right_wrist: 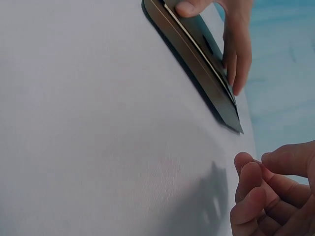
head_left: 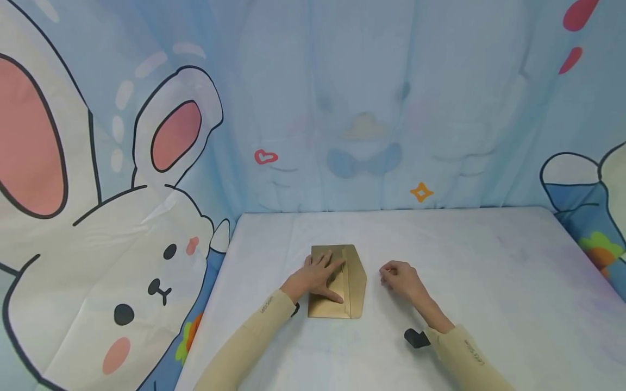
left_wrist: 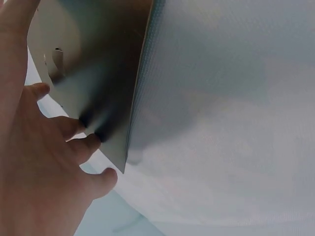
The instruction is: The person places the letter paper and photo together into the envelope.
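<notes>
A gold envelope lies on the white table, its pointed flap opened out to the right. My left hand rests on the envelope's body, fingers spread and thumb lying near the flap fold. In the left wrist view, fingertips of that hand touch the shiny envelope near its edge. To the right of the flap, my right hand is held apart from the envelope. The right wrist view shows its fingers curled and thumb tip meeting the index finger, with nothing visible between them.
The white-covered table reaches back to a light blue curtain. A large printed rabbit covers the cloth at the left. Dark wrist straps show at the cream sleeves.
</notes>
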`<action>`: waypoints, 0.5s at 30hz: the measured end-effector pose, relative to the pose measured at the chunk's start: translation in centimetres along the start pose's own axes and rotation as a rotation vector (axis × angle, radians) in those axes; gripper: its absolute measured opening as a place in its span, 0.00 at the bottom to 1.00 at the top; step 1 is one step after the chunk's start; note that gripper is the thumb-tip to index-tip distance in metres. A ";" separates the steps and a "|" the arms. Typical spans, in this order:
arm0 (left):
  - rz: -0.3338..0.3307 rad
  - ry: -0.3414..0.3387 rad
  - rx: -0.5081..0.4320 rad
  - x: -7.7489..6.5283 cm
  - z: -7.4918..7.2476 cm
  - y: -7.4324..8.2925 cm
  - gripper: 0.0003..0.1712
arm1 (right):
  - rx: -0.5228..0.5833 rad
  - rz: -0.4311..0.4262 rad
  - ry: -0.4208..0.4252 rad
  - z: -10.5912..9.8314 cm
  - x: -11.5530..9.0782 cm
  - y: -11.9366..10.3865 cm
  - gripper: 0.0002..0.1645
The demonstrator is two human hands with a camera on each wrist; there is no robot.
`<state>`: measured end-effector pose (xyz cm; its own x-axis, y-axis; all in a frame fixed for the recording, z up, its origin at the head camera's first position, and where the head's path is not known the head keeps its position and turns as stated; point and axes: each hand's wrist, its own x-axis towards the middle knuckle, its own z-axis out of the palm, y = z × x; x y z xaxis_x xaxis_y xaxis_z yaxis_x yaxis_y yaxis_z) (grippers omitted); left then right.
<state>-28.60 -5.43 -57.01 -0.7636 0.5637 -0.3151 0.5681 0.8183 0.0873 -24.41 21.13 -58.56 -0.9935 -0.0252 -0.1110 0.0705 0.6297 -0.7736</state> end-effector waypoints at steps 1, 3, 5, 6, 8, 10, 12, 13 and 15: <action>0.003 0.002 -0.003 0.1 0.0 -0.1 0.66 | -0.002 0.006 0.003 -0.2 0.0 0.1 0.14; 0.007 0.004 -0.012 0.2 0.0 -0.2 0.65 | -0.010 0.017 0.005 -0.4 0.0 0.2 0.15; 0.009 0.007 -0.017 0.3 -0.1 -0.2 0.65 | -0.015 0.028 0.010 -0.6 0.0 0.3 0.15; 0.010 0.009 -0.018 0.3 0.0 -0.2 0.65 | -0.015 0.036 0.011 -0.7 0.0 0.4 0.16; 0.005 0.015 -0.017 0.4 0.1 -0.2 0.64 | -0.018 0.043 0.009 -0.9 0.0 0.5 0.16; 0.000 0.027 -0.004 0.4 0.2 -0.1 0.63 | -0.018 0.045 0.006 -1.1 0.0 0.6 0.16; -0.001 0.046 0.008 0.4 0.1 -0.1 0.62 | -0.023 0.040 0.005 -1.5 -0.1 0.7 0.17; -0.001 0.054 0.011 0.3 0.1 -0.1 0.62 | -0.026 0.039 0.005 -1.6 -0.1 0.8 0.17; 0.001 0.069 0.015 0.2 0.0 0.0 0.61 | -0.030 0.036 0.010 -1.9 -0.2 0.9 0.17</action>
<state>-28.82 -5.33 -57.09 -0.7819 0.5715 -0.2490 0.5731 0.8162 0.0733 -24.37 23.21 -58.05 -0.9911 0.0055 -0.1327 0.1041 0.6530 -0.7502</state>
